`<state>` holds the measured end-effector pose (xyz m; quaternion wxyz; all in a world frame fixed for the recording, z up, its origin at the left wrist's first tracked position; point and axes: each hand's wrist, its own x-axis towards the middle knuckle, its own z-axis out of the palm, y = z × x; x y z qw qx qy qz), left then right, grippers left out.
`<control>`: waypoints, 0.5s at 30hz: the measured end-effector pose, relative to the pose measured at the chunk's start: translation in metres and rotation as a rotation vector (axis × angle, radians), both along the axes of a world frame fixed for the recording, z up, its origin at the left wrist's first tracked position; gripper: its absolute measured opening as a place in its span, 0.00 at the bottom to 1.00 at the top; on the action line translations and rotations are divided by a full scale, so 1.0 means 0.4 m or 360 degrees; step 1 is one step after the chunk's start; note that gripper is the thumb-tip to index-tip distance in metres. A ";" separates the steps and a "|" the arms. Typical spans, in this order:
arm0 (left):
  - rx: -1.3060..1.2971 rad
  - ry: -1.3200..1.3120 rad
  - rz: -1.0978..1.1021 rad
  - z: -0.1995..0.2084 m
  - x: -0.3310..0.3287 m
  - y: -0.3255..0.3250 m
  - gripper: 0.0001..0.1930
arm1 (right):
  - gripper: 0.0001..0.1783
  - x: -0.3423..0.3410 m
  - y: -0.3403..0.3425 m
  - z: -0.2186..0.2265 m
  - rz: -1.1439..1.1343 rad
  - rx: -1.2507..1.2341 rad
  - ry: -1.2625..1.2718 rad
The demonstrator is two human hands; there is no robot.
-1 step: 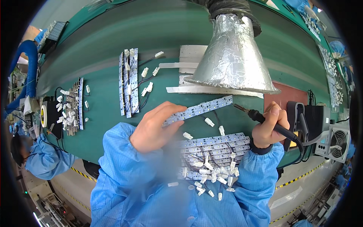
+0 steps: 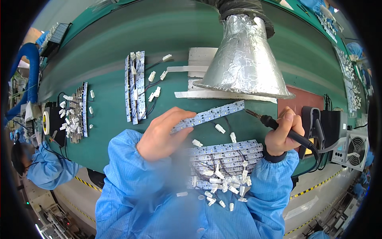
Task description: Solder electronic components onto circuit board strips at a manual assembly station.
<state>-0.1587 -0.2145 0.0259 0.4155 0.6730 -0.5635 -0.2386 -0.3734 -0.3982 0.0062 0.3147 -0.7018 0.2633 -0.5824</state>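
My left hand [image 2: 163,133] grips one end of a long white LED strip board [image 2: 217,113] that slants up to the right over the green bench [image 2: 107,36]. My right hand [image 2: 280,135] is closed round a black soldering iron [image 2: 278,126], whose tip points left, just right of the strip's far end. Below the strip lies a stack of similar strips [image 2: 227,159] with dark wires and white plug connectors. Both forearms wear blue sleeves.
A foil-wrapped fume hood [image 2: 244,59] hangs over the bench behind the strip. Finished strips with connectors [image 2: 134,85] lie to the left, several more [image 2: 77,113] farther left. A soldering station [image 2: 332,123] and fan unit [image 2: 355,147] stand right. Another person's blue sleeve [image 2: 49,169] shows lower left.
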 end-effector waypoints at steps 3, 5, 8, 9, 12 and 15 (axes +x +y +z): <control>0.0023 0.0010 0.0005 0.003 0.000 0.001 0.17 | 0.20 0.002 0.002 0.002 0.0026 0.0010 0.0013; 0.0021 0.0008 0.0006 0.003 0.000 0.000 0.17 | 0.19 0.002 0.002 0.004 0.0010 0.0000 0.0041; 0.0030 0.0015 0.0007 0.003 -0.001 0.000 0.17 | 0.19 -0.003 0.004 0.003 0.0007 0.0018 0.0067; 0.0042 0.0023 0.0007 0.003 -0.001 0.000 0.17 | 0.19 -0.003 0.004 0.003 0.0004 0.0018 0.0066; 0.0029 0.0017 0.0007 0.004 -0.001 0.000 0.17 | 0.19 -0.002 0.003 0.003 -0.0004 0.0000 0.0065; 0.0038 0.0028 0.0008 0.003 -0.001 0.000 0.17 | 0.19 -0.005 0.003 0.001 0.0021 0.0029 0.0063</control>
